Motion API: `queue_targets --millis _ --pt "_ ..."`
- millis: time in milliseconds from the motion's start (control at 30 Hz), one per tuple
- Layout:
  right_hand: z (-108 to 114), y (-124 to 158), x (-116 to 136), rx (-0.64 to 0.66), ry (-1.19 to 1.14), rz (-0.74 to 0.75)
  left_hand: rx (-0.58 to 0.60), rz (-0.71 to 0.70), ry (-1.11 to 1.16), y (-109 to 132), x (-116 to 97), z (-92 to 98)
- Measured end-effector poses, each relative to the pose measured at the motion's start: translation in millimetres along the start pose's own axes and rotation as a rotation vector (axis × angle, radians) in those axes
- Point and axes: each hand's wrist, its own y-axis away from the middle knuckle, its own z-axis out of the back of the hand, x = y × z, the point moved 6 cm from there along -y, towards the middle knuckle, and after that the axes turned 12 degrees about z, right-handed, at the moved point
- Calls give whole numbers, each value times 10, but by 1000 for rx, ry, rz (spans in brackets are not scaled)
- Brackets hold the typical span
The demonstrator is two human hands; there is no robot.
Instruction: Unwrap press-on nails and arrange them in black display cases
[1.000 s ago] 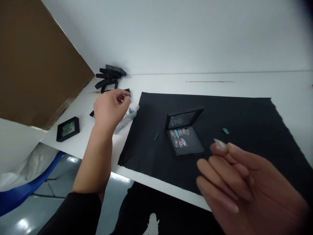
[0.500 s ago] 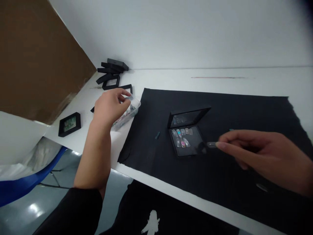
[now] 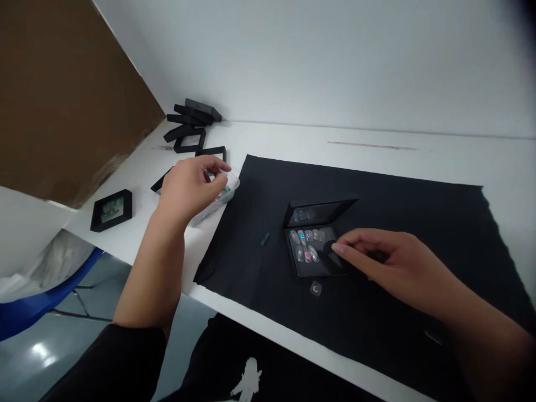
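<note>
My left hand hovers over a clear plastic box of small pieces, with thumb and forefinger apart and nothing seen between them. A black hinged case lies on the dark mat with its lid raised. Two rows of clear and decorated press-on nails fill its left part. At the case's right edge, my right hand has thumb and forefinger pinched together; no nail shows at their tips. A clear piece with a white crescent, seemingly a press-on nail, rests on the mat in front of the case.
Several black frame boxes are piled at the back left, and another black frame lies near the left table edge. The black mat carries a small dark teal piece and a thin pale piece.
My right hand has moved left to the case. The clear nail no longer shows at its fingertips, and a clear piece now lies in front of the case. My left hand stays over the box.
</note>
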Motion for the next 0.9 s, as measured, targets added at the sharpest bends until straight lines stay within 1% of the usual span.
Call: queue_targets --millis 67,133,267,333,433,533,700,800,900 --pt "18 60 60 -28 14 68 -10 11 -14 -1 -8 1" --pt "9 113 137 -5 51 132 -20 15 -20 -3 -16 0" --pt "-142 176 302 156 134 286 -43 11 -4 -2 -22 -6" --pt "-239 187 348 200 170 369 -41 3 17 3 -27 -14" --pt "-343 197 350 200 201 454 -36 -9 31 14 -41 -24" --pt "-384 220 338 192 241 515 -37 -7 25 16 -53 -30" --pt "-419 234 365 223 280 539 -25 16 60 -6 -31 -57" --pt "-442 224 408 243 296 518 -31 10 81 -2 -30 -63" --pt "-406 218 431 261 273 460 -53 -2 50 24 -52 -49"
